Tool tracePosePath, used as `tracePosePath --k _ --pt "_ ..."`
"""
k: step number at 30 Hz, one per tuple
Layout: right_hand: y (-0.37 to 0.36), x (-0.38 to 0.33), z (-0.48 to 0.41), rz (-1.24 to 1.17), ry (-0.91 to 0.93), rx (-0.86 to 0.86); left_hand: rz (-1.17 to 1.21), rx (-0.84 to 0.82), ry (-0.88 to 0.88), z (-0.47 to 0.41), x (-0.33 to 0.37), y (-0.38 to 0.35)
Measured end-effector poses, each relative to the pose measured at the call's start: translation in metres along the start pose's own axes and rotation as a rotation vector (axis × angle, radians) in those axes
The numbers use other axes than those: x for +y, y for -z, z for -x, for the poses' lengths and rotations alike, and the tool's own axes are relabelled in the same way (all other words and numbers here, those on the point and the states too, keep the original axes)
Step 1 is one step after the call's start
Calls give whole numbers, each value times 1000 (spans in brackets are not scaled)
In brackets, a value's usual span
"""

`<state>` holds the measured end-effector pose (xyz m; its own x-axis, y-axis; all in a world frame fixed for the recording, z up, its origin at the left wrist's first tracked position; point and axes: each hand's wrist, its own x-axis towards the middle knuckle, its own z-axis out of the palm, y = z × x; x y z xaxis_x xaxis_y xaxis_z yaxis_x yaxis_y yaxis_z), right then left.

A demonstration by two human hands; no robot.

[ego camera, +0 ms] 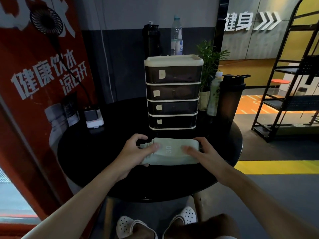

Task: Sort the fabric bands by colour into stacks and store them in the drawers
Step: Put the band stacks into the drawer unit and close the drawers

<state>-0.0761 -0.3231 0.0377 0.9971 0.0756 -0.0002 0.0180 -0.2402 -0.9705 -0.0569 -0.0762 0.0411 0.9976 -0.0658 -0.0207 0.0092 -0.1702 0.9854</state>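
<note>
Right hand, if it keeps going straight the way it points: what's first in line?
The green band stack, which the right hand already grips. Past that, probably the bottom drawer of the drawer unit, though depth is unclear.

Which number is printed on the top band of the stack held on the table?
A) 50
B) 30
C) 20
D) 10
B: the top of the pale green bands reads 30, visible between the left hand and the right hand, which grip the ends of the stack.
</note>
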Motion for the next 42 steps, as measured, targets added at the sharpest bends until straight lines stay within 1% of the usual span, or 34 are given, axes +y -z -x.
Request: tracePosePath --k 2,4,6,9,11,13,14,17,19,28,32,36,42 --pt "1 3 -3 20 -35 18 6 -25 78 1 2 -2" --pt "2 12 -5 126 -71 32 -58 -67 112 0 1 -5" --pt "3 17 -6 248 -109 46 -162 -64 57 -2 -3 -7" --pt "3 16 -6 402 -98 17 -296 -35 -28 -4 -7 -6" --pt "3 11 -1 595 -60 3 -301 -51 -41 -3 -9 -3" --pt "8 12 -1 681 -40 3 -299 -56 -82 -3 -12 -2" --pt "11 13 -1 667 -37 7 -298 -46 -101 -3 -12 -3" --pt "19 14 -4 366 -25 50 -264 -38 -154 -5 -10 -5" --pt "22 13 0 235 -6 5 -264 -54 -183 -5 -7 -8" --pt "26 8 -2 211 54 -29 -299 -85 -229 -13 -2 -16" --pt "30 7 -14 152 68 5 -305 -72 -229 -20 2 -17" --pt "34 5 -39 96 69 87 -268 1 -229 -37 9 -16" --pt "35 0 -89 113 42 152 -280 101 -203 -90 14 -17"
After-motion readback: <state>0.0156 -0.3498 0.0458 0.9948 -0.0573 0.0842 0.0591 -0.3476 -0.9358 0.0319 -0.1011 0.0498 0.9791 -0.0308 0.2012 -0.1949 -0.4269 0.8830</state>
